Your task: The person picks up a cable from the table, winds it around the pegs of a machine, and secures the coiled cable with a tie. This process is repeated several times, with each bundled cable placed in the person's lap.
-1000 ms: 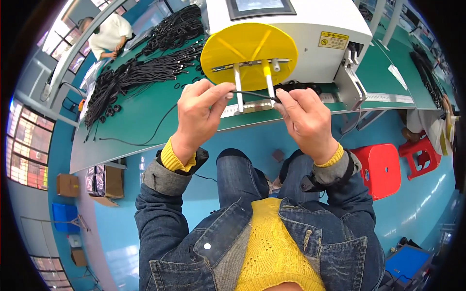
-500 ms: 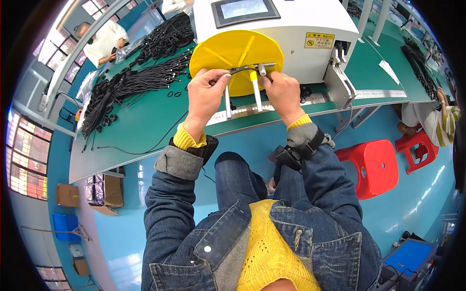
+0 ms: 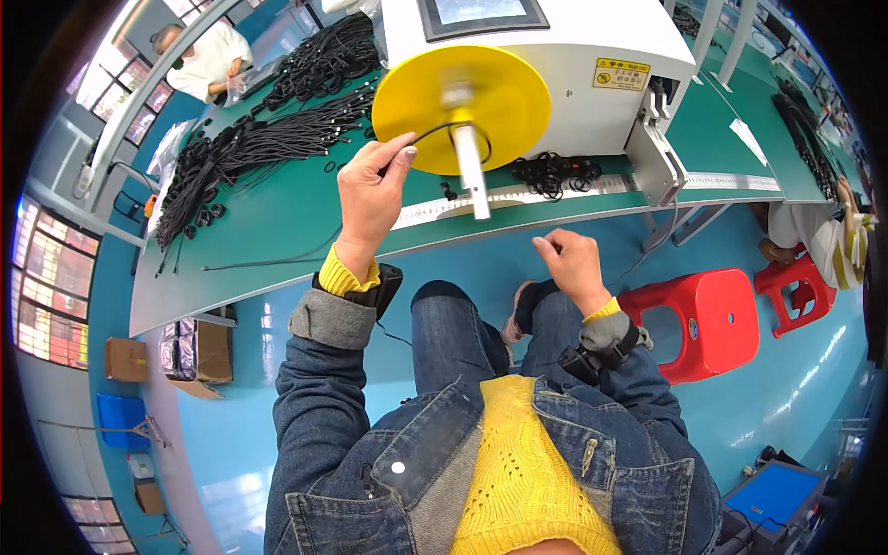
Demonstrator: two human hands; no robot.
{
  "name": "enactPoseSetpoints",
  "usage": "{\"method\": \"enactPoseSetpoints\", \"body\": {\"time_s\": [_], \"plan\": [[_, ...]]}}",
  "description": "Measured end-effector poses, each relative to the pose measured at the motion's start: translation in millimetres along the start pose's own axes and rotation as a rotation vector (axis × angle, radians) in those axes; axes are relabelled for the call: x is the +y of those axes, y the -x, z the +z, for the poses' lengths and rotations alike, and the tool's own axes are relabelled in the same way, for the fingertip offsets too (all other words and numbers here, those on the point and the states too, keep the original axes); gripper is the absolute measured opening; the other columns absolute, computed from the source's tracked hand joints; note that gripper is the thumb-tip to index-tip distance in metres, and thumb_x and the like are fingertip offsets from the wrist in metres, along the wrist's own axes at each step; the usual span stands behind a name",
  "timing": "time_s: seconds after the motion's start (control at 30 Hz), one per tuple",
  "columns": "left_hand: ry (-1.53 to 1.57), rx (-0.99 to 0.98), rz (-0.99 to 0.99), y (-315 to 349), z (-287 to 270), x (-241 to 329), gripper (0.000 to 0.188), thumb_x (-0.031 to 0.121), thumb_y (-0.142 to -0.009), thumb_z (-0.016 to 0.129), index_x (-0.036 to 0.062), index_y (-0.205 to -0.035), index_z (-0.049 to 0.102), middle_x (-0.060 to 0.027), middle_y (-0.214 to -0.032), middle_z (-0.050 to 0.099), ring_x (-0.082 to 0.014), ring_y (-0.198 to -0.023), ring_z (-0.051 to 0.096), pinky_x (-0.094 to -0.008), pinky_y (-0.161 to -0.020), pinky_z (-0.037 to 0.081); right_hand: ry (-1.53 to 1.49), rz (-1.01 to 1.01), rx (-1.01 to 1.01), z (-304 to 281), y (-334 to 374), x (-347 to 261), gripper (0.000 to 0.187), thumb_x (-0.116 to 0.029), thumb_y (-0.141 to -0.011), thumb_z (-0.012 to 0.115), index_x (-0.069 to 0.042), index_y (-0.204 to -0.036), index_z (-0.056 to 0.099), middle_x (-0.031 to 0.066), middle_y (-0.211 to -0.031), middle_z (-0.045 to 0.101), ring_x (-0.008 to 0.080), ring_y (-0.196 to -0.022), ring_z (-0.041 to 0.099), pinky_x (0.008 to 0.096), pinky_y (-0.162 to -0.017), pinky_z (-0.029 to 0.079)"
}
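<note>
My left hand [image 3: 372, 194] is closed in a pinch on a thin black cable [image 3: 427, 135]. The cable runs from my fingertips to the posts in front of a yellow disc [image 3: 527, 97] and loops around them. Motion smears the pale posts [image 3: 470, 166] and the disc's middle. A white winding machine [image 3: 592, 120] with a screen [image 3: 483, 13] carries the disc. My right hand [image 3: 575, 268] is off the machine, in front of the table edge, fingers curled and with nothing visible in it.
Bundles of black cables [image 3: 268, 139] cover the left of the green table [image 3: 277, 236]. Small black ties [image 3: 557, 174] lie under the machine near a ruler strip [image 3: 421, 215]. A red stool [image 3: 712, 319] stands at right. A co-worker [image 3: 211, 67] sits far left.
My right hand has let go at the disc and drawn back toward me. The posts have turned and now blur, with the cable looped around them. My left hand keeps its pinch, slightly lower.
</note>
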State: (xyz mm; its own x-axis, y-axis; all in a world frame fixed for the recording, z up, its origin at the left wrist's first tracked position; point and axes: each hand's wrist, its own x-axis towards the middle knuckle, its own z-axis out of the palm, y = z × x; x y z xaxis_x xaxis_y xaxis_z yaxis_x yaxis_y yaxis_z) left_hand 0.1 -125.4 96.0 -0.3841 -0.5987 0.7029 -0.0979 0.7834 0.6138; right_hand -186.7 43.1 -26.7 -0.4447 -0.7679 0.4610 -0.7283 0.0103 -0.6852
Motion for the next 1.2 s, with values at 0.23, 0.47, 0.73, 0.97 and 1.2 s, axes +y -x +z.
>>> {"method": "enactPoseSetpoints", "body": {"time_s": [0.23, 0.47, 0.73, 0.97, 1.2], "plan": [[-0.109, -0.009, 0.095, 16, -4, 16, 0.018, 0.006, -0.082, 0.061, 0.0002, -0.098, 0.064, -0.0028, -0.065, 0.050, -0.0083, -0.058, 0.043, -0.0212, -0.051, 0.036, -0.040, 0.051, -0.104, 1, 28, 3, 0.019, -0.018, -0.076, 0.063, 0.000, -0.070, 0.061, 0.0143, -0.058, 0.056, 0.0264, -0.051, 0.056, 0.0325, -0.048, 0.042], [-0.089, 0.005, 0.077, 32, 6, 19, 0.020, 0.005, -0.080, 0.061, 0.0025, -0.099, 0.063, -0.0070, -0.064, 0.053, -0.0156, -0.055, 0.049, -0.0252, -0.051, 0.040, -0.043, 0.125, -0.165, -5, 39, 5, 0.019, -0.018, -0.076, 0.062, 0.001, -0.070, 0.061, 0.0145, -0.057, 0.056, 0.0269, -0.051, 0.056, 0.0327, -0.048, 0.042], [-0.112, -0.055, 0.118, 33, 14, 30, 0.024, 0.001, -0.080, 0.058, 0.0007, -0.103, 0.060, -0.0103, -0.075, 0.055, -0.0200, -0.062, 0.053, -0.0270, -0.056, 0.044, -0.048, 0.157, -0.193, -14, 39, -2, 0.019, -0.019, -0.076, 0.061, -0.002, -0.068, 0.062, 0.0157, -0.061, 0.058, 0.0332, -0.058, 0.057, 0.0376, -0.052, 0.044], [-0.452, -0.056, 0.400, 17, 30, 56, 0.026, 0.003, -0.074, 0.060, 0.0026, -0.100, 0.059, -0.0084, -0.079, 0.052, -0.0233, -0.068, 0.054, -0.0308, -0.058, 0.044, -0.130, -0.112, -0.035, -26, -2, -41, 0.017, -0.015, -0.077, 0.061, 0.000, -0.071, 0.061, 0.0141, -0.060, 0.057, 0.0258, -0.051, 0.056, 0.0318, -0.048, 0.042], [-0.651, -0.052, 0.628, 15, 39, 63, 0.021, 0.009, -0.070, 0.064, 0.0070, -0.091, 0.062, -0.0038, -0.072, 0.049, -0.0208, -0.064, 0.049, -0.0325, -0.059, 0.038, -0.203, -0.151, 0.046, -12, -51, -75, 0.017, -0.016, -0.079, 0.061, 0.000, -0.076, 0.061, 0.0094, -0.059, 0.059, 0.0151, -0.052, 0.058, 0.0269, -0.048, 0.044]]}}
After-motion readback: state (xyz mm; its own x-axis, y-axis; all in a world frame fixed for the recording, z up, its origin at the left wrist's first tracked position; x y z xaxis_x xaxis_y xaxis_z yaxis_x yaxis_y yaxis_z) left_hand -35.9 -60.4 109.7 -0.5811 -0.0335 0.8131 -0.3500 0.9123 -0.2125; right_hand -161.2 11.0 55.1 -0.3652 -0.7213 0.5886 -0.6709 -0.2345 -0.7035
